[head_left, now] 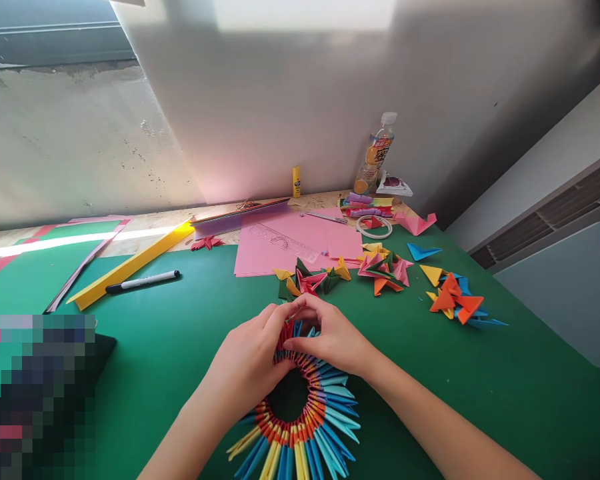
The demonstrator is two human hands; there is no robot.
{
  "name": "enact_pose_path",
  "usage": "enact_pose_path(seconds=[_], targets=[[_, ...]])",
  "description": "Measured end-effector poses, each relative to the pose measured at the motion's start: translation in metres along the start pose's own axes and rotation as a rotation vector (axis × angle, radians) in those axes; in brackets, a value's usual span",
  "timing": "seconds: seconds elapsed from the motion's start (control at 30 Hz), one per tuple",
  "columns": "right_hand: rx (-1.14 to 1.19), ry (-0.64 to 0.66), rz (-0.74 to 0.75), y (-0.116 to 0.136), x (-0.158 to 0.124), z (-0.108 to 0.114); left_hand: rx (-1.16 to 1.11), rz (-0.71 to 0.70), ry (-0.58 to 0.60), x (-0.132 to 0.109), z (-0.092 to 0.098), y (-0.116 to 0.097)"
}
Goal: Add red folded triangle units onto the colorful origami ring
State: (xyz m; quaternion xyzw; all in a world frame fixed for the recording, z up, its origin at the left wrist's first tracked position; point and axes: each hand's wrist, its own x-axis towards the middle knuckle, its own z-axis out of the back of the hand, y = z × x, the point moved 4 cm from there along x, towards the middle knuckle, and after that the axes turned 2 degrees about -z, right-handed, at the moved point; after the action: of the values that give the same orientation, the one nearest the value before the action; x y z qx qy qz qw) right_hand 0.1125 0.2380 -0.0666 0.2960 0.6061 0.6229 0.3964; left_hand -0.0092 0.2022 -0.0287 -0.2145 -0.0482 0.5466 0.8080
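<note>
A ring of folded paper pieces (330,400) in blue, yellow, orange and red lies on the green table top, its points fanning outward around an open centre. My left hand (255,357) grips the ring's far left side, thumb on the inner edge. From the right, my right hand (330,337) closes its fingers on the far side of the same ring, where red and blue pieces show between the hands. The fingertips of both hands meet there and partly hide that section. Just beyond them sits a pile of folded paper pieces (313,277) in green, pink and yellow.
More folded pieces lie in piles, pink and green (383,267) and orange and blue (455,300). Pink paper sheets (260,247) carry a clear ruler (285,241). A marker (143,281), yellow folded strip (130,267), glue stick (297,182), tape roll (375,227) and bottle (375,157) stand or lie around.
</note>
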Motion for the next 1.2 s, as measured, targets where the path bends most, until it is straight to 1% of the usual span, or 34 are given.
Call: enact_pose_path(seconds=[0.13, 0.23, 0.4, 0.53, 0.8, 1.0, 1.2], targets=[[-0.016, -0.076, -0.054, -0.0015, -0.0033, 0.0002, 0.014, 0.008, 0.001, 0.0012, 0.0001, 0.0007], [-0.022, -0.09, -0.069, -0.0014, -0.0041, 0.0007, 0.044, 0.005, -0.003, 0.0006, -0.0004, 0.0004], [-0.07, -0.084, -0.036, 0.0007, -0.0046, -0.0001, 0.061, -0.015, -0.023, -0.0011, -0.0007, 0.0007], [-0.111, -0.088, 0.002, 0.0004, -0.0041, 0.0001, 0.034, 0.002, -0.043, -0.0014, -0.0001, 0.0019], [-0.117, -0.157, 0.005, 0.0008, -0.0027, 0.0007, 0.026, 0.013, -0.048, -0.0007, -0.0005, 0.002], [-0.155, -0.157, 0.029, 0.0024, -0.0038, -0.001, 0.011, 0.031, -0.035, -0.0001, 0.0004, 0.0015], [-0.149, -0.175, 0.038, 0.0035, -0.005, 0.0044, 0.01, 0.012, -0.04, -0.0012, 0.0015, 0.0011]])
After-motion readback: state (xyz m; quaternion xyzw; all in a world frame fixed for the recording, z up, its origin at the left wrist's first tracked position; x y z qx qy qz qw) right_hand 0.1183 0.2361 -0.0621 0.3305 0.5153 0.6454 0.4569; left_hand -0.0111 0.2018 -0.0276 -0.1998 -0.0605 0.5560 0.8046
